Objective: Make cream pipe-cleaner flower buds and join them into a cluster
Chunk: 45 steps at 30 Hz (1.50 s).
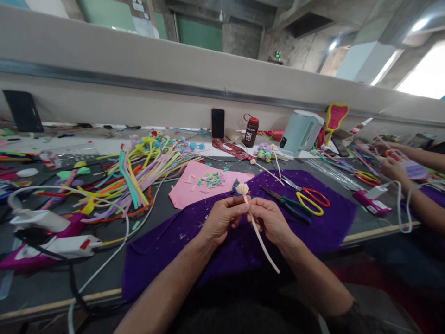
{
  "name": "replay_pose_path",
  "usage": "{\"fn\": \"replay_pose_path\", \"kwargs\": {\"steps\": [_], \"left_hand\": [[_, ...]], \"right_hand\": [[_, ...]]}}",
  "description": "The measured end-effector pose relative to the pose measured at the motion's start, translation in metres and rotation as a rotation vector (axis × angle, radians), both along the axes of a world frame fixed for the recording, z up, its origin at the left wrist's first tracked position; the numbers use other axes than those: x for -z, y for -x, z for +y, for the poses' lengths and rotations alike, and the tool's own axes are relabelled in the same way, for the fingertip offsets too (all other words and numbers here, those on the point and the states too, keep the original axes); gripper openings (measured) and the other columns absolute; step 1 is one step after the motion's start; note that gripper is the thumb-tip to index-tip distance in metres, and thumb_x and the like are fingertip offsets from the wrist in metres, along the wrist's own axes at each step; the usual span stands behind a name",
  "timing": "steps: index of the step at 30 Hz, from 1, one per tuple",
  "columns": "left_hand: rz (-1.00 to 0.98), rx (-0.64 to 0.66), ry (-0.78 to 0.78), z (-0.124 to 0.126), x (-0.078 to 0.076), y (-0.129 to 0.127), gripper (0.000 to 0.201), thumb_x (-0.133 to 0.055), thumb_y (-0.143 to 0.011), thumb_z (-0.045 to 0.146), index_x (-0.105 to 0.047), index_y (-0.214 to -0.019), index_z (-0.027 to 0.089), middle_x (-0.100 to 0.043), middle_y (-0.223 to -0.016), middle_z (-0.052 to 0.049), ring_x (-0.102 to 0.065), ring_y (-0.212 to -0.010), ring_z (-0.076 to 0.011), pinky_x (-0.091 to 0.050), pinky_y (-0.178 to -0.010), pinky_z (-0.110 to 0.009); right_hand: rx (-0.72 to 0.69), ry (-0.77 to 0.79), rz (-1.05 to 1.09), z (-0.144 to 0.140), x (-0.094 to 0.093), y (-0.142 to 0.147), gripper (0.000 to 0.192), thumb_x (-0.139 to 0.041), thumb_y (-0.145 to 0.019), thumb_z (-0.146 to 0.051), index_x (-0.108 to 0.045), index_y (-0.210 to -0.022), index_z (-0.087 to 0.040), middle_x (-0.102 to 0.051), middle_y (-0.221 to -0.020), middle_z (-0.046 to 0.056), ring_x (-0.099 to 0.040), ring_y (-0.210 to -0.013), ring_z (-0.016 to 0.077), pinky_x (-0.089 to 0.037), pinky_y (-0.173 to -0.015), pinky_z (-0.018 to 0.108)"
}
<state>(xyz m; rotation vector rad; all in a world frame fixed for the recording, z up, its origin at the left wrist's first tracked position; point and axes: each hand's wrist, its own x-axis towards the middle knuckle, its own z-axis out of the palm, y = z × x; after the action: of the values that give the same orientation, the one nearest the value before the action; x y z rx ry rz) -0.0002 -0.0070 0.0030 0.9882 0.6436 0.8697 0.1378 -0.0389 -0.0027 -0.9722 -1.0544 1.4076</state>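
Above the purple cloth (313,222), both sets of fingertips pinch one pale cream pipe cleaner (259,234) just under its curled bud: the left hand (222,220) from one side, the right hand (269,220) from the other. The bud at the top looks already rolled; the long stem trailing toward the body is bare, so wrapping or leaves seem left. Scissors (308,199) lie on the cloth, right of the hands.

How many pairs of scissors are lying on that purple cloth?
2: the green-handled scissors lie right of the hands; the red-and-yellow scissors lie just beyond them. Clutter may hide more.
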Motion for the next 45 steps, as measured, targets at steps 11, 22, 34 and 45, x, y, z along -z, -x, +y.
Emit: {"fn": "replay_pose_path", "kwargs": {"steps": [11,22,34,45], "left_hand": [[0.008,-0.084,0.004,0.0027,0.0016,-0.0005,0.031,-0.071,-0.062,0.038,-0.067,-0.076,0.01,-0.046,-0.048,0.004,-0.027,-0.037,-0.001,-0.014,-0.036,-0.017],[0.057,-0.106,-0.044,0.0021,0.0002,-0.0012,0.03,-0.067,-0.066,0.038,-0.059,-0.058,0.011,-0.041,-0.042,0.005,-0.024,-0.035,-0.0014,-0.012,-0.037,-0.019],[0.086,-0.061,-0.064,-0.0008,-0.0007,-0.001,0.03,-0.063,-0.07,0.042,-0.062,-0.069,0.013,-0.054,-0.052,0.0,-0.035,-0.037,-0.0033,-0.02,-0.037,-0.018],[-0.036,0.03,0.024,0.0036,0.0033,0.0001,0.025,-0.061,-0.074,0.035,-0.062,-0.076,0.01,-0.046,-0.056,0.002,-0.024,-0.039,-0.0006,-0.012,-0.037,-0.017]], "right_hand": [[-0.093,0.073,0.034,0.0006,0.0028,0.001,0.018,-0.061,-0.07,-0.031,-0.06,-0.071,-0.013,-0.054,-0.05,-0.003,-0.035,-0.03,0.0023,-0.022,-0.028,0.014],[-0.099,0.066,0.01,0.0006,0.0041,0.0019,0.019,-0.06,-0.072,-0.032,-0.059,-0.071,-0.013,-0.054,-0.051,-0.003,-0.035,-0.031,0.0022,-0.022,-0.028,0.014],[0.026,-0.055,-0.13,0.0015,0.0012,0.0001,0.023,-0.059,-0.074,-0.037,-0.06,-0.071,-0.015,-0.053,-0.051,-0.004,-0.037,-0.034,0.0034,-0.026,-0.032,0.015],[-0.131,0.001,0.015,0.0005,0.0006,-0.0019,0.02,-0.058,-0.075,-0.033,-0.061,-0.073,-0.013,-0.053,-0.051,-0.003,-0.037,-0.032,0.0029,-0.021,-0.03,0.015]]}}
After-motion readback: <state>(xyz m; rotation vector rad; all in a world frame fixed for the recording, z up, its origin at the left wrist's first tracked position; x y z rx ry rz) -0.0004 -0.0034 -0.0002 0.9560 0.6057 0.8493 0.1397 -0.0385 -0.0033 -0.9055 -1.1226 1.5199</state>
